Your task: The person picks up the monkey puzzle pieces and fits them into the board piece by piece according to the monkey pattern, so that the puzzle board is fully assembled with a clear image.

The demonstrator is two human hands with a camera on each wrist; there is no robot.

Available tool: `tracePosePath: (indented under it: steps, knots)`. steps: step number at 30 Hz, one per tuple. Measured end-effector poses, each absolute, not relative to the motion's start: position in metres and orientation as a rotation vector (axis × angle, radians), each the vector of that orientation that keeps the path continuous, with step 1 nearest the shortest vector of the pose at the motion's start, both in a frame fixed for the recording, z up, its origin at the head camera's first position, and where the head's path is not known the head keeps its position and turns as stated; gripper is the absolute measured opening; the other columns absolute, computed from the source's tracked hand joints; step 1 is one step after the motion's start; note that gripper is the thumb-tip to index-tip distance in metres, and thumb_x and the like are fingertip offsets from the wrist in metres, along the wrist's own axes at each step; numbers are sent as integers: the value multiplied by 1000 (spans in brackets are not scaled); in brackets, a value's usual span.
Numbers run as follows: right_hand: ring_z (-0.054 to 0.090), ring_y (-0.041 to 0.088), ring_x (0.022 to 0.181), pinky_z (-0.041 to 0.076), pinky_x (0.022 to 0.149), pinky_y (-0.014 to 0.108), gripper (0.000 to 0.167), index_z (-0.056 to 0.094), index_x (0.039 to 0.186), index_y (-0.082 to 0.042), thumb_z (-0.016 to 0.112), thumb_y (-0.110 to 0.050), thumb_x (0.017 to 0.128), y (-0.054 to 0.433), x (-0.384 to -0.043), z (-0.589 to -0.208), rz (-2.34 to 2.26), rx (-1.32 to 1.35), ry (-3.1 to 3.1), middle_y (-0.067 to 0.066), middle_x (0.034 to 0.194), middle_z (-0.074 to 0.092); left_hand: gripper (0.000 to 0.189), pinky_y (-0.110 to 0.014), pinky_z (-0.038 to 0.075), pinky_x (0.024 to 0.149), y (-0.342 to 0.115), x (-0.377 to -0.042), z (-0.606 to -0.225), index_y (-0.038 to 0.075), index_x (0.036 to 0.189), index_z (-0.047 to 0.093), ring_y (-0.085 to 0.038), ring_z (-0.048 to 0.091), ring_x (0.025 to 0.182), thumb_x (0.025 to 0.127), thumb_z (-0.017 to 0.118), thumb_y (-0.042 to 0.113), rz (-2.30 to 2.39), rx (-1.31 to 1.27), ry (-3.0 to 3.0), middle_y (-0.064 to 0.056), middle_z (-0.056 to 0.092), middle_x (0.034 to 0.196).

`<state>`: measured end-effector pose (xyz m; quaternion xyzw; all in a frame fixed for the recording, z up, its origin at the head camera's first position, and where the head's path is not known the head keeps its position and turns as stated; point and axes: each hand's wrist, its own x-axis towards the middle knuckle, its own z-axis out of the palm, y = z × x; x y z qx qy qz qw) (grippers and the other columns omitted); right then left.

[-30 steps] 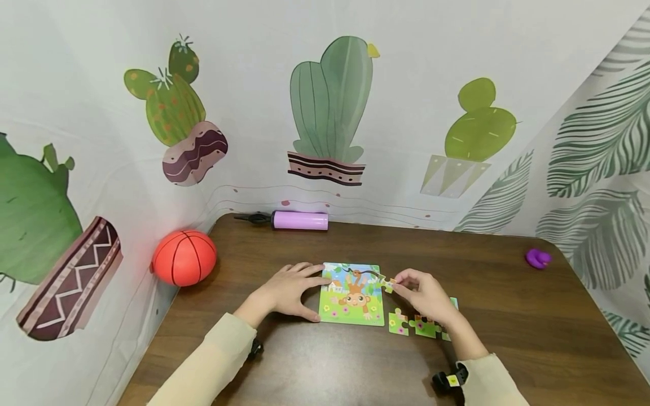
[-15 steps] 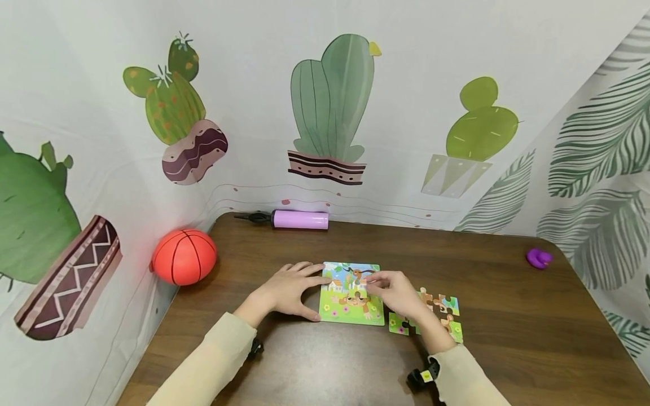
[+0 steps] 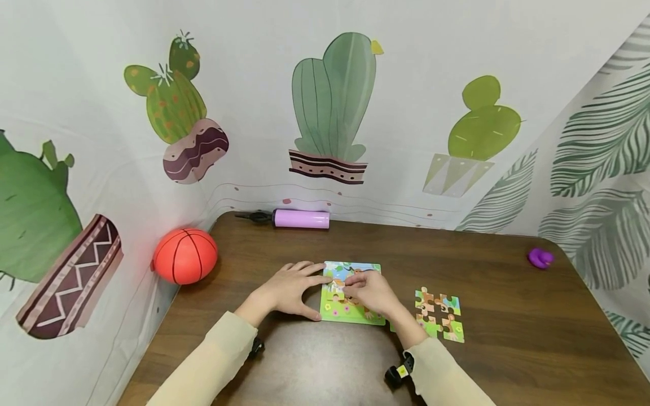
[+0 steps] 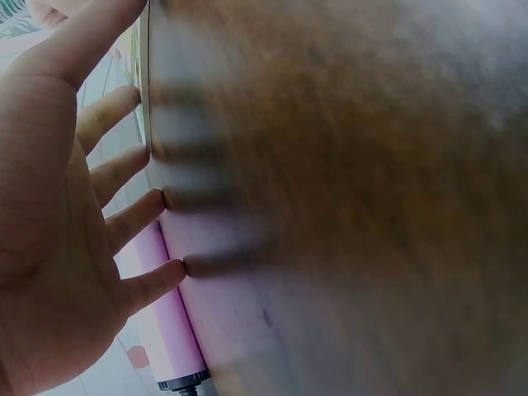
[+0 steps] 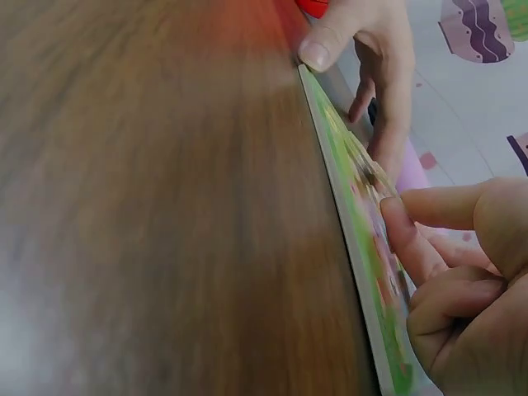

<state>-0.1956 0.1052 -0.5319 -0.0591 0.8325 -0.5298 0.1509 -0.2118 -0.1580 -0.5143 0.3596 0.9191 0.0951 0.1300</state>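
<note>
Brown worktop (image 3: 284,366) bore a puzzle (image 3: 350,312), left grip (image 3: 288,290) lay spread against its left edge, right grip (image 3: 373,291) pinched a piece (image 3: 337,286) over it, other pieces (image 3: 453,329) lay to the right.

No writing is legible, even on the yellow wrist label (image 3: 403,371).

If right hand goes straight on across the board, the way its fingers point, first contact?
Likely the left hand, at the left edge of the puzzle board. The right hand pinches a puzzle piece that might touch first; depth is unclear.
</note>
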Motion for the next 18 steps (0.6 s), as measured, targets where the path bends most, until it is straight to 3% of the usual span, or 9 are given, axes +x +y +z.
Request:
tracePosePath:
  steps: [10, 18]
  knots:
    - [65, 16, 65, 47, 52, 29, 21, 75, 109, 0, 77, -14, 94, 92, -200, -530, -1583, -65, 2363, 6, 86, 75, 94, -63, 23, 118, -159, -213, -514, 37, 160, 41, -34, 25, 154, 80, 71, 77, 278, 1051, 2676, 3, 27, 170]
    - [44, 12, 47, 32, 39, 26, 20, 73, 109, -3, 76, -16, 94, 90, -199, -527, -1547, 19, 2344, 8, 73, 70, 94, -64, 23, 118, -159, -212, -516, 39, 161, 39, -34, 24, 154, 81, 69, 79, 267, 1067, 2676, 3, 26, 170]
